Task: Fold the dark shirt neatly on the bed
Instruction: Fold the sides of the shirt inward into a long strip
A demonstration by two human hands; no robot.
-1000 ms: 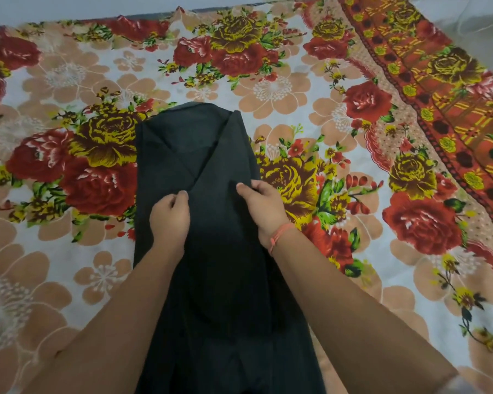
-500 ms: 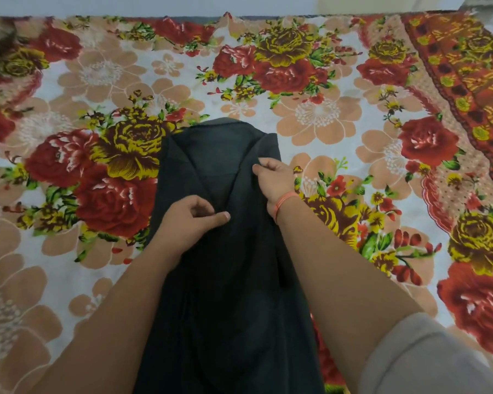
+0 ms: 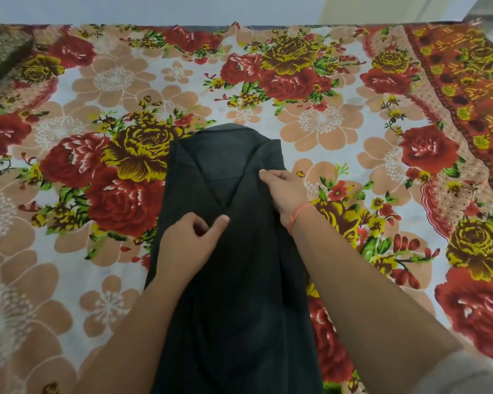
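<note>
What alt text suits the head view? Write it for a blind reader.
A dark shirt lies lengthwise on a floral bedsheet, its sides folded inward. The left hand pinches the cloth where the folds meet; the right hand, an orange thread at its wrist, pinches the right fold farther up.

Matt dark cloth shirt [image 3: 234,294] with a fine weave, on a smooth printed-cotton bedsheet [image 3: 339,132] with faint sheen.
</note>
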